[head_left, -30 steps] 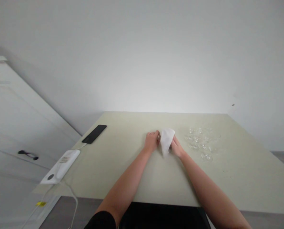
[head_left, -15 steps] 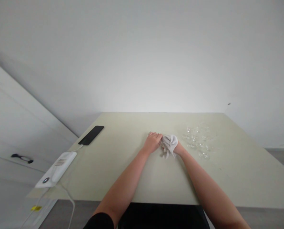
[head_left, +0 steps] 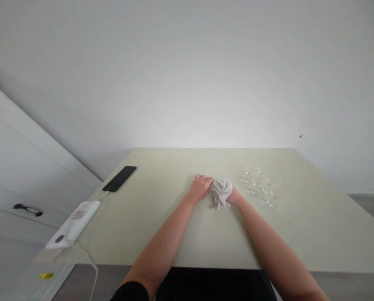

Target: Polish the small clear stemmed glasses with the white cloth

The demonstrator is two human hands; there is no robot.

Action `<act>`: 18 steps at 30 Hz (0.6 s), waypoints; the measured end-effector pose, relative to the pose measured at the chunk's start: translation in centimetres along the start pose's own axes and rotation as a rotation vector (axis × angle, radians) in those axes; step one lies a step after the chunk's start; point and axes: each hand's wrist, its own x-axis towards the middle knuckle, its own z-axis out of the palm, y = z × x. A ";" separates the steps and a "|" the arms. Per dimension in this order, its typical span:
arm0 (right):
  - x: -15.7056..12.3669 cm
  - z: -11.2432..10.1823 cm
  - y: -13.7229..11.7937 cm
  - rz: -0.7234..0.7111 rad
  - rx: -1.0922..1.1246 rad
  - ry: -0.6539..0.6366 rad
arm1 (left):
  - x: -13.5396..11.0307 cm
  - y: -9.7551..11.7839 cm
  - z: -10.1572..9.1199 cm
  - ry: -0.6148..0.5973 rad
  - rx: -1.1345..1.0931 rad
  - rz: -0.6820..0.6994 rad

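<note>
My left hand [head_left: 200, 188] is curled closed around a small clear glass [head_left: 211, 190] over the middle of the pale table [head_left: 162, 234]; only a sliver of the glass shows between my hands. My right hand [head_left: 234, 196] is mostly covered by a bunched white cloth [head_left: 222, 191] that it presses against the glass. A group of several small clear glasses [head_left: 262, 186] stands on the table just right of my hands.
A black phone [head_left: 119, 178] lies at the table's left edge, cabled to a white power strip [head_left: 72, 225] at the near-left corner. A white cabinet with a dark handle [head_left: 27, 210] stands left. A plain wall rises behind.
The cloth, flat and spread a second ago, is now bunched around my right hand against the glass. Both hands stayed in the same spot.
</note>
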 end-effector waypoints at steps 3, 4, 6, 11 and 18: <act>-0.2 -0.3 0.4 -0.004 -0.071 -0.050 | -0.1 0.2 0.0 -0.041 -0.012 -0.018; -0.3 -0.4 0.5 0.003 -0.085 -0.051 | -0.1 0.3 -0.1 -0.053 -0.015 -0.020; -0.4 -0.5 0.6 0.013 -0.100 -0.054 | -0.1 0.3 -0.2 -0.066 -0.025 -0.015; -0.2 -0.2 0.5 0.018 -0.110 -0.064 | 0.0 0.2 -0.2 -0.033 -0.038 -0.031; -0.2 -0.6 -0.1 0.027 -0.046 -0.024 | 0.0 0.0 0.3 -0.048 -0.032 -0.044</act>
